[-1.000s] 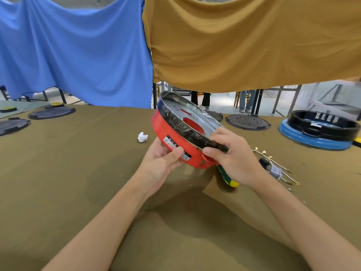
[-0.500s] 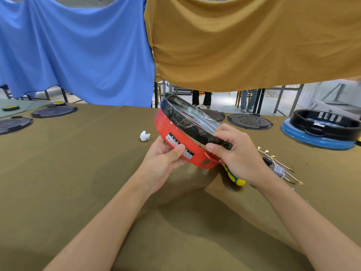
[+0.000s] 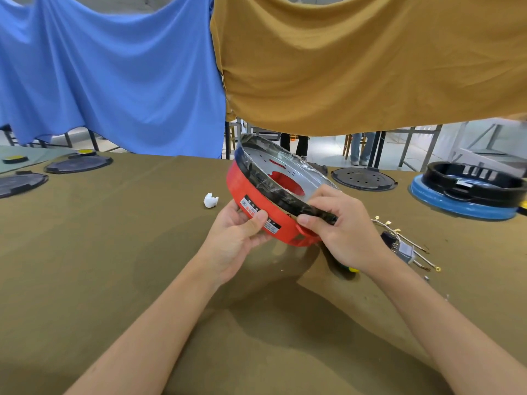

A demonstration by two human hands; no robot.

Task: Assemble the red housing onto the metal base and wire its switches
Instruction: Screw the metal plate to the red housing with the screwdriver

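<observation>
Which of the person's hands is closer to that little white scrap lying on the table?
Left. The left hand is just right of the white scrap; the right hand lies farther right, beyond the red housing.

Red housing, round, black-rimmed, labelled on its wall, seated around the metal base, held tilted clear of the surface; wired switches lie on it at four o'clock, nearby.

Both hands hold the red housing tilted above the counter: left hand under its labelled wall, right hand pinching the dark rim. Wires lie just right.
</observation>
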